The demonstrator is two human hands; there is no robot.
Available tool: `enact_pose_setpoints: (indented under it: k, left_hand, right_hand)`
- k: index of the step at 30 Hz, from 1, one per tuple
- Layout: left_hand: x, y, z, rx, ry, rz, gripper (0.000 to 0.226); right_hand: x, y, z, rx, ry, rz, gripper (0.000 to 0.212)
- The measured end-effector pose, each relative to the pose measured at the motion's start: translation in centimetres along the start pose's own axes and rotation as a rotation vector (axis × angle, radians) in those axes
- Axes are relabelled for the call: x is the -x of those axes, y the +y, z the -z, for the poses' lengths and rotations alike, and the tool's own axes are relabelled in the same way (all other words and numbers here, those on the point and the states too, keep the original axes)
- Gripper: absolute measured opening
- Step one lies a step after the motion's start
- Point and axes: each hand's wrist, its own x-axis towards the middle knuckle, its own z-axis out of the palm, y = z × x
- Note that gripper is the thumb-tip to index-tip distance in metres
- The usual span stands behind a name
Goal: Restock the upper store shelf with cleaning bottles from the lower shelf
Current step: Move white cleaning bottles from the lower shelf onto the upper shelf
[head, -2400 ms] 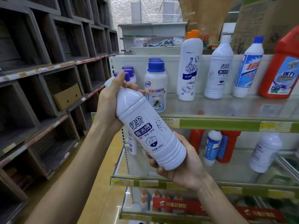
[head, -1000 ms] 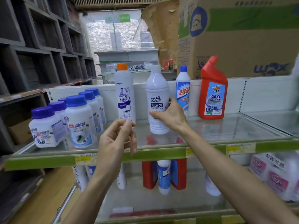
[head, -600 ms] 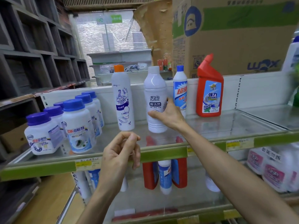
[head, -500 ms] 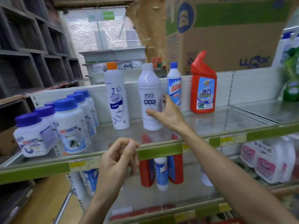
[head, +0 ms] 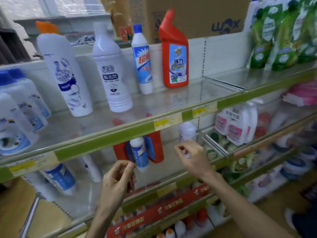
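Note:
The white cleaner bottle [head: 112,71] stands upright on the upper glass shelf [head: 171,98], between an orange-capped white bottle [head: 63,71] and a blue-capped bottle [head: 143,60]. A red bottle [head: 175,54] stands to their right. On the lower shelf [head: 171,176] stand a blue-labelled white bottle [head: 139,154], red bottles [head: 157,148] and a white bottle [head: 187,132]. My right hand [head: 192,158] hangs in front of the lower shelf, fingers loosely curled, holding nothing, just below that white bottle. My left hand [head: 118,181] is lower left, loosely curled and empty.
Blue-capped white jars [head: 15,114] crowd the upper shelf's left end. Green refill pouches [head: 281,35] stand at the upper right. Pink-labelled white jugs [head: 235,126] fill the neighbouring lower bay. A cardboard box [head: 205,16] sits behind the shelf.
My right hand let go of the white cleaner bottle on the upper shelf and dropped to the lower shelf. The left hand lowered too. My view swung down and right.

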Motion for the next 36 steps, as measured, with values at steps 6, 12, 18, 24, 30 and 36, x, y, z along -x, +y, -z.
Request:
enact_pose_setpoints:
  k: [6, 12, 18, 24, 30, 36]
  left_hand:
    - [0.9, -0.4, -0.8, -0.004, -0.013, 0.025, 0.020]
    - [2.0, -1.2, 0.0, -0.116, -0.017, 0.017, 0.016]
    - [2.1, -2.2, 0.8, -0.103, -0.004, 0.107, 0.017]
    - [1.6, -3.7, 0.4, -0.042, -0.031, 0.205, 0.017]
    - [1.1, -3.5, -0.4, -0.078, -0.013, 0.160, 0.020]
    - [0.9, -3.4, 0.4, -0.050, 0.011, 0.154, 0.046]
  right_hand:
    - [-6.8, 6.3, 0.1, 0.118, -0.146, -0.571, 0.070]
    - [-10.4, 9.4, -1.9, -0.086, -0.225, -0.709, 0.081]
    - [-6.0, 5.8, -1.6, -0.173, -0.238, -0.495, 0.039]
    - [-0.5, 2.3, -1.7, -0.214, -0.265, -0.320, 0.034]
    - [0.4, -3.0, 0.6, -0.455, -0.245, -0.226, 0.039]
    - [-2.7, -8.8, 4.2, -0.821, -0.120, -0.249, 0.028]
